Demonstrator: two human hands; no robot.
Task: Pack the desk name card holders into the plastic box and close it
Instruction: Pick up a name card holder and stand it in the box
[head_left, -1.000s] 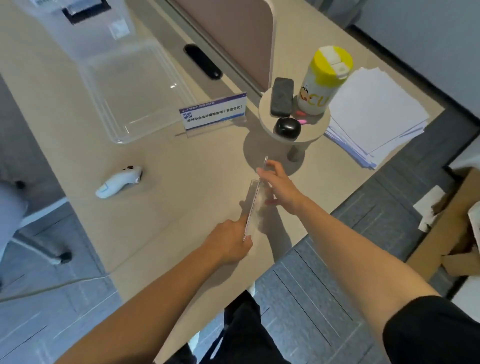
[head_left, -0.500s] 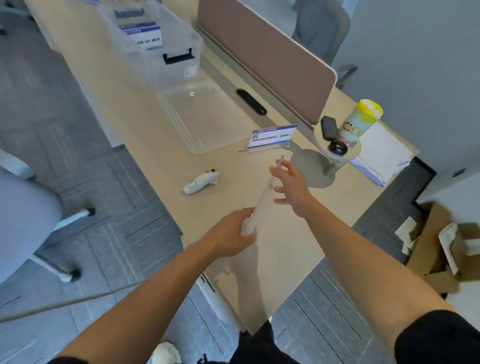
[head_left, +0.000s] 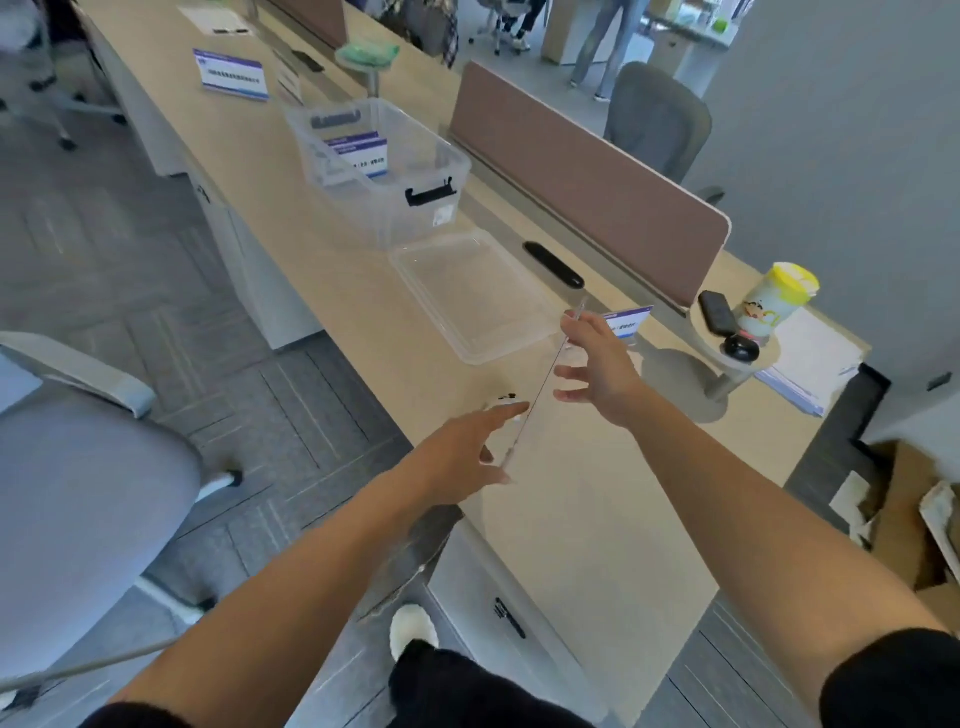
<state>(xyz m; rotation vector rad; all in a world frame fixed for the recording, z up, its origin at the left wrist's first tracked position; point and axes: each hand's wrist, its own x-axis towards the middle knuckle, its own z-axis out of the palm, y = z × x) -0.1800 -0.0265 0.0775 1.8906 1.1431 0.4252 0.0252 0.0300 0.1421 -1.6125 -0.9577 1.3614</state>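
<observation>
Holders: four seen; one clear holder (head_left: 545, 382) held edge-on above the bench (head_left: 332, 260), one inside the plastic box (head_left: 379, 166), one standing (head_left: 626, 323) behind the right hand (head_left: 597, 364), one far up (head_left: 231, 73).
Fingers: right pinch its top end; left hand (head_left: 467, 449) loosely spread at its lower end.
Lid (head_left: 478, 296): one, flat beside the box.
Nearby: white remote (head_left: 503, 401), part hidden.

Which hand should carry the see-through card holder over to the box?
Probably the right hand. Its fingers pinch the holder's far end, the end nearer the open plastic box. The left hand looks spread open at the near end, farther from the box.
</observation>
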